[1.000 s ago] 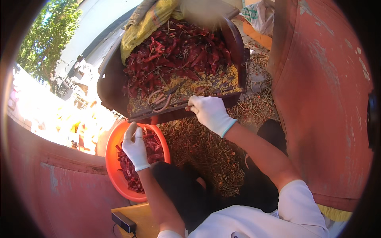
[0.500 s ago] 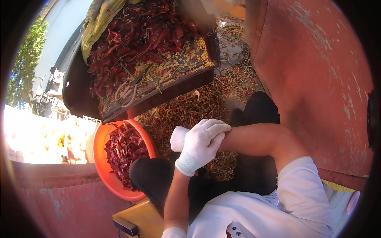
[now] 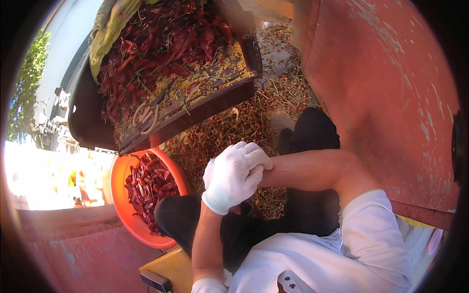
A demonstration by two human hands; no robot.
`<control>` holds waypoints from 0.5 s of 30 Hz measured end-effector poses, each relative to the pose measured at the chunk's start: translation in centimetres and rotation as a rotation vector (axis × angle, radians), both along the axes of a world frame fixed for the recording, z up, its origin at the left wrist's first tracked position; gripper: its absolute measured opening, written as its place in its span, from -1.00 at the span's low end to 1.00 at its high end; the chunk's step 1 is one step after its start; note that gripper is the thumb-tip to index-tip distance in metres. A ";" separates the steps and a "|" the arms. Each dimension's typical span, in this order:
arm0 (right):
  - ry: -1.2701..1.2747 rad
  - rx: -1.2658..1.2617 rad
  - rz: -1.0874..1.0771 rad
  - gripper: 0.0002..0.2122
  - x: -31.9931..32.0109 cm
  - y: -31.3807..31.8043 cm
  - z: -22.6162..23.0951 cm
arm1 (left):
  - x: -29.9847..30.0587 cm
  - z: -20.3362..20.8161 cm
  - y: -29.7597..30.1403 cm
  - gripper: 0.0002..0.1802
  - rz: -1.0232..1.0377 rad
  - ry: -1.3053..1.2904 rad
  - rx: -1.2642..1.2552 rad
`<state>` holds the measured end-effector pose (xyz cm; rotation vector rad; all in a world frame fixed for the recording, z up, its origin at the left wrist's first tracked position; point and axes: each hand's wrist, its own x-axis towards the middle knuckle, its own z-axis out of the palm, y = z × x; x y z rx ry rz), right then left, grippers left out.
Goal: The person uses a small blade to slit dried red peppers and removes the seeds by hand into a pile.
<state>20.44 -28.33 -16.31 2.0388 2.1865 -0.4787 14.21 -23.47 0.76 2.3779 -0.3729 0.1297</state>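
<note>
My left hand point(image 3: 237, 166), in a white knit glove, is closed around my right wrist, its fingertips curled against the bare skin where the forearm begins. Only a pale gloved sliver of my right hand point(image 3: 208, 174) shows beyond it; its fingers are hidden. Both hands are above my lap, in front of my dark trousers. Left of them an orange basin point(image 3: 183, 181) holds dried red chillies point(image 3: 146, 185). Farther off, a dark metal trough point(image 3: 195, 119) carries a heap of dried red chillies point(image 3: 166, 53), with yellow seeds and stems along its near side.
Stems and red bits litter the ground point(image 3: 229, 129) under the trough. A large red metal panel point(image 3: 386, 107) stands to the right, and another red surface point(image 3: 88, 249) lies at lower left. A yellow sack point(image 3: 107, 41) hangs over the trough's left edge. Beside me sits a yellow box-like object point(image 3: 171, 268).
My hands have moved slightly left, and less of the right glove shows beyond the left hand. The whole view has shifted a little. My left hand still grips the right wrist.
</note>
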 end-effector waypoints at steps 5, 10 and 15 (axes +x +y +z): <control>0.007 -0.001 -0.012 -0.90 0.3 -0.2 0.2 | -0.1 -0.6 0.5 -0.82 -0.037 0.032 -0.027; 0.003 -0.039 -0.005 -0.90 0.4 -1.0 -0.8 | 1.5 -0.9 -1.6 -0.72 -0.176 0.053 -0.181; 0.004 -0.037 0.026 -0.90 -0.3 -0.3 -0.5 | 2.4 -0.7 -3.6 -0.70 -0.226 0.025 -0.212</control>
